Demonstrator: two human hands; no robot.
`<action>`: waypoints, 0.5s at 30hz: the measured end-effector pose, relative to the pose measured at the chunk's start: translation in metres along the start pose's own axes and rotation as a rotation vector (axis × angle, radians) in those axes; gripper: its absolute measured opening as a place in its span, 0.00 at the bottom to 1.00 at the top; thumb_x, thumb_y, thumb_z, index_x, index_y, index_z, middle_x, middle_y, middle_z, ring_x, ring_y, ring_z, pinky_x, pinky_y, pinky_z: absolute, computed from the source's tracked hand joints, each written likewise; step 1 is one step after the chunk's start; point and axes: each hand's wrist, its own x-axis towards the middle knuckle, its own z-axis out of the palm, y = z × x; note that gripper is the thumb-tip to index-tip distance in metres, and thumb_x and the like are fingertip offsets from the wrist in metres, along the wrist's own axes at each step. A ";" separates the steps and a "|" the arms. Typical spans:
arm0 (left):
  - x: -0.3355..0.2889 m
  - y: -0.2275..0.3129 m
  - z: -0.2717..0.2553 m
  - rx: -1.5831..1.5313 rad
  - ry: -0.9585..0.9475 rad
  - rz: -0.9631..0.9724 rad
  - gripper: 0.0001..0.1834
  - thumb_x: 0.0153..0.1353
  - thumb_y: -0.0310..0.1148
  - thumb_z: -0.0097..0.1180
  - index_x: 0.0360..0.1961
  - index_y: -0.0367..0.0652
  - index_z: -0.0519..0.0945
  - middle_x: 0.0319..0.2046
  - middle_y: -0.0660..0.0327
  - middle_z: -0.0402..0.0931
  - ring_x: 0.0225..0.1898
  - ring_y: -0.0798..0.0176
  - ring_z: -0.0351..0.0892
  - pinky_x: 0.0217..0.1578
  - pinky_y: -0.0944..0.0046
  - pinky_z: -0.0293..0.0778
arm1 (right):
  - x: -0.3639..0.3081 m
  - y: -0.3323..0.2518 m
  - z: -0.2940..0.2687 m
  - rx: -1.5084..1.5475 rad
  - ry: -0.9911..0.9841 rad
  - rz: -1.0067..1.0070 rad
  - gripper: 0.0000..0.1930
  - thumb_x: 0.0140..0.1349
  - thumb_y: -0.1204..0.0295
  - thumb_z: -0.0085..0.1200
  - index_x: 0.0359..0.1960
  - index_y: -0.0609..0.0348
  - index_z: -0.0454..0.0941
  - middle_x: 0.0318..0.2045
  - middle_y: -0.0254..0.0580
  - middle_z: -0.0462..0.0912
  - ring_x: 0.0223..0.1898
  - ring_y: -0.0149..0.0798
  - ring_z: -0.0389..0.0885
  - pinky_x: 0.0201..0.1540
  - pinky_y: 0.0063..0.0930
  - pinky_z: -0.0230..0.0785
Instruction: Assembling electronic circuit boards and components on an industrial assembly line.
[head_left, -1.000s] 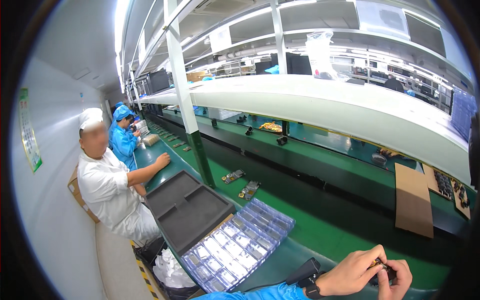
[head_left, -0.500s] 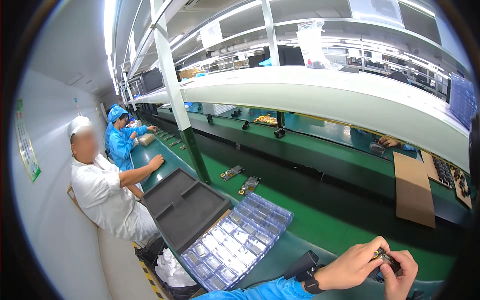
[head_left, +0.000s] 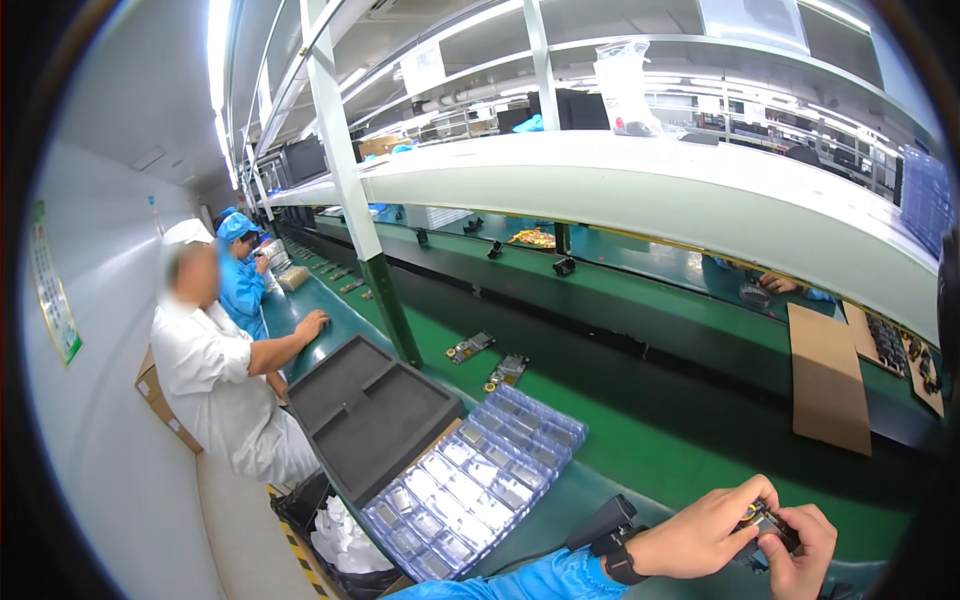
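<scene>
At the lower right, my left hand (head_left: 705, 530) and my right hand (head_left: 803, 550) pinch a small dark circuit board (head_left: 768, 526) with a round yellow part between them. Fingers cover much of the board. A black band and a black device sit on my left wrist, above a blue sleeve (head_left: 540, 582). Left of my hands lies a clear plastic tray (head_left: 470, 480) with compartments, many holding flat rectangular silvery parts. Two similar-looking circuit boards (head_left: 470, 347) (head_left: 507, 372) rest on the green belt beyond the tray.
A dark grey foam tray (head_left: 370, 410) adjoins the clear tray. A green-and-white post (head_left: 375, 270) rises behind it. Brown cardboard (head_left: 828, 380) lies at right, under a long white shelf (head_left: 640, 165). A person in white (head_left: 225, 390) and another in blue (head_left: 240, 275) are at left.
The boards on the belt and the black parts across the line have shifted slightly right. The person in white has moved rightward and turned toward the line. My hands keep their grip, barely moving.
</scene>
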 end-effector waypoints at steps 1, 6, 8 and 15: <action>0.000 0.005 0.000 -0.012 -0.012 -0.042 0.11 0.67 0.22 0.49 0.49 0.37 0.65 0.34 0.47 0.77 0.36 0.44 0.77 0.38 0.50 0.71 | 0.000 -0.001 -0.001 0.004 -0.015 0.003 0.13 0.64 0.82 0.62 0.50 0.70 0.80 0.40 0.44 0.81 0.39 0.33 0.82 0.42 0.23 0.74; -0.002 0.008 0.002 -0.009 0.008 -0.045 0.12 0.67 0.22 0.48 0.50 0.38 0.65 0.35 0.47 0.76 0.37 0.44 0.77 0.38 0.50 0.71 | -0.001 0.007 -0.006 0.127 -0.056 0.010 0.14 0.64 0.84 0.60 0.52 0.71 0.79 0.41 0.41 0.80 0.41 0.32 0.81 0.43 0.22 0.74; -0.001 0.011 0.001 0.002 -0.026 -0.072 0.13 0.66 0.21 0.48 0.50 0.38 0.64 0.36 0.47 0.76 0.37 0.43 0.77 0.38 0.50 0.71 | -0.002 0.009 -0.007 0.102 -0.041 0.002 0.14 0.64 0.84 0.60 0.51 0.71 0.80 0.39 0.41 0.80 0.39 0.31 0.80 0.43 0.22 0.73; -0.007 0.012 -0.006 -0.026 -0.045 -0.018 0.15 0.64 0.20 0.46 0.52 0.38 0.64 0.37 0.45 0.76 0.38 0.41 0.76 0.39 0.49 0.71 | -0.003 -0.002 -0.002 0.016 -0.004 -0.023 0.13 0.64 0.82 0.60 0.50 0.72 0.81 0.37 0.42 0.82 0.35 0.29 0.78 0.38 0.20 0.70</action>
